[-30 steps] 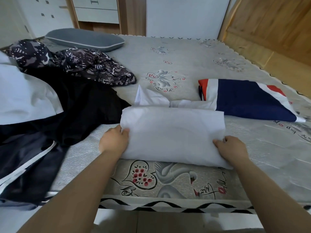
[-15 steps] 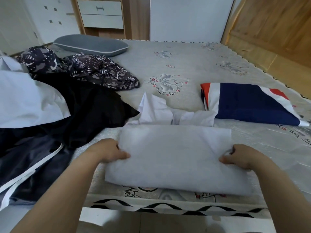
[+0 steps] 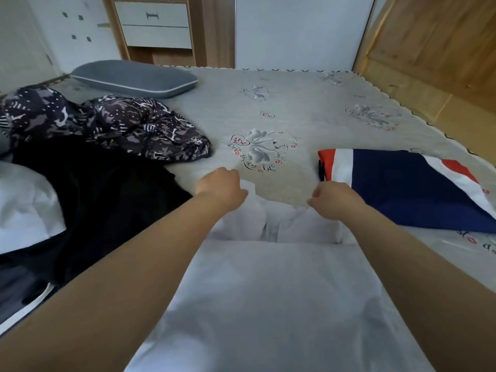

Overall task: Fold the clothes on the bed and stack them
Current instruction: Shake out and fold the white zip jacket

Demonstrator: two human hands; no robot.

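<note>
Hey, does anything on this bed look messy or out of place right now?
Yes. A patterned dark garment lies crumpled at the far left, and a black garment sprawls unfolded beside it. The red, white and blue garment is folded. Both hands grip the white garment.

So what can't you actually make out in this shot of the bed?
All from the head view:
- Fingertips of the left hand and right hand: curled under at the far end of the white garment, so the grip itself is hidden.
- The white garment's near end: cut off by the bottom edge.
- The black clothes: too dark to tell pieces apart.
- The navy, red and white folded piece: cut off at the right edge.
</note>
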